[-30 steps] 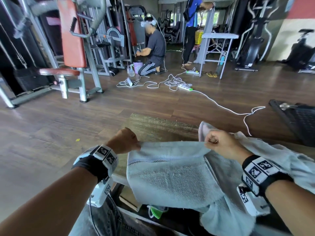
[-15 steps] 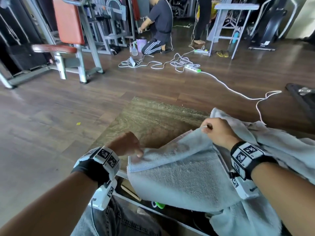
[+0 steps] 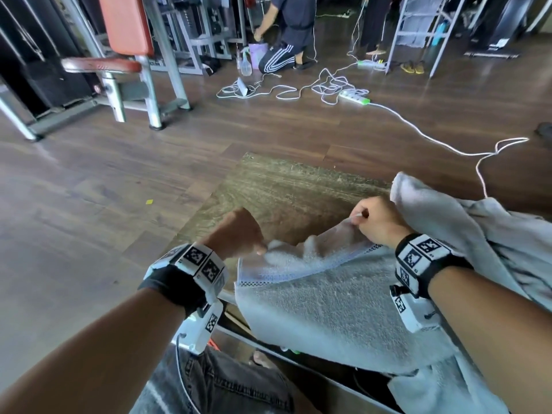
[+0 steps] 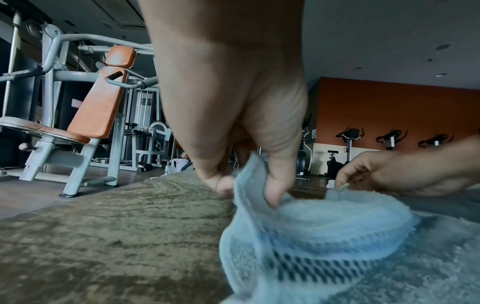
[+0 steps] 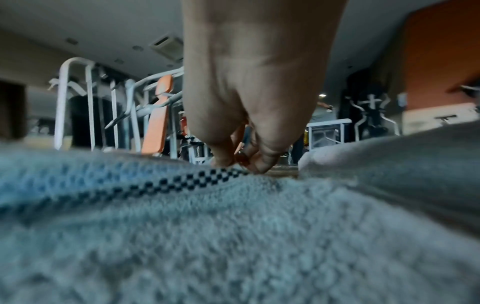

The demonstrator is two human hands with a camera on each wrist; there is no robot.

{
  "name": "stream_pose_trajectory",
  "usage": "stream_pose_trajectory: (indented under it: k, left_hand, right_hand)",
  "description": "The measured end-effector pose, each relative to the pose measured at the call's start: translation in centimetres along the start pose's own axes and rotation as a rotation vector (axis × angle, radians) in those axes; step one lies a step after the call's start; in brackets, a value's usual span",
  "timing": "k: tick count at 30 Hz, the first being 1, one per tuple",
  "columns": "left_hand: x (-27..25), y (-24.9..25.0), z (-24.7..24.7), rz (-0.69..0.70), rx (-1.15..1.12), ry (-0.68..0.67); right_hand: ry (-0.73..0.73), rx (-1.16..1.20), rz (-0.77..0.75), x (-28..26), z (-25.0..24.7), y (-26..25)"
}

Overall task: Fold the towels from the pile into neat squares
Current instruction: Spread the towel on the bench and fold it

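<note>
A pale blue-grey towel [image 3: 325, 303] with a checkered band lies over the near edge of a worn wooden table [image 3: 286, 186] and hangs toward my lap. My left hand [image 3: 239, 234] pinches its far left corner [image 4: 249, 181] between thumb and fingers, low over the tabletop. My right hand [image 3: 376, 222] pinches the far right corner [image 5: 233, 170] a little farther back. The edge between the two hands sags in a loose curve. A pile of grey towels [image 3: 484, 234] lies bunched on the table just right of my right hand.
Bare tabletop stretches ahead of both hands. Beyond the table is wooden floor with white cables and a power strip [image 3: 355, 97]. An orange-padded gym machine [image 3: 125, 55] stands at the far left. A person crouches at the back [image 3: 286, 40].
Both hands have carried the towel's far edge down and forward onto the table. The edge, taut a second ago, now sags between them. The head view has tipped downward.
</note>
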State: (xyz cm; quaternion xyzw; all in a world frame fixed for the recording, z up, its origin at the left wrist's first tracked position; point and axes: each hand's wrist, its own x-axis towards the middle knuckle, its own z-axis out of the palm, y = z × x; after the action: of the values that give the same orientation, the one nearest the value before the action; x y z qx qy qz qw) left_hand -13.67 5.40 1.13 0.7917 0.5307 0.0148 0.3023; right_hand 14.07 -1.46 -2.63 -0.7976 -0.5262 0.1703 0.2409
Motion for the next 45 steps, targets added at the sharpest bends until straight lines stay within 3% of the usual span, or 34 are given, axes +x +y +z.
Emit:
stream_pose_trajectory:
  k: [4,7,9,12,14,18,22,27,33,40,45]
  left_hand:
    - [-1.3,1.4,-1.5,0.120,-0.151,0.317]
    - [-2.7,3.0,-3.7,0.192,-0.147,0.445]
    - [-3.5,3.9,-5.1,0.167,-0.127,0.372]
    - [-5.2,4.9,-5.6,0.137,0.111,0.049]
    - [-6.2,4.9,-4.5,0.184,0.125,-0.009]
    - [-6.1,3.3,-0.6,0.174,0.125,0.044]
    - [-4.0,1.4,1.9,0.065,0.000,0.210]
    - [-1.0,1.3,2.4,0.184,0.014,0.316]
    - [2.9,0.8,4.1,0.234,0.103,0.199]
    - [2.7,1.7,3.6,0.328,0.144,0.117]
    - [1.4,2.5,2.7,0.304,0.151,0.134]
  right_hand:
    - [0.082,0.189,0.022,-1.2,-2.1,0.6]
    - [0.052,0.230,-0.017,-2.5,-4.9,0.4]
    - [0.036,0.201,-0.045,-3.4,-7.1,0.2]
    - [0.027,0.140,-0.090,-5.3,-9.6,0.3]
    - [0.033,0.081,-0.128,-7.0,-10.4,0.4]
    - [-0.052,-0.090,-0.146,-11.0,-9.6,1.0]
    - [-0.046,-0.044,-0.117,-12.6,-7.4,3.8]
    - [0.033,-0.010,-0.101,-12.7,-5.6,5.9]
    - [0.014,-0.014,-0.077,-11.8,-4.5,7.1]
    - [0.031,0.035,-0.080,-12.0,-4.3,7.2]
    - [0.170,0.016,-0.161,-12.2,-5.8,6.0]
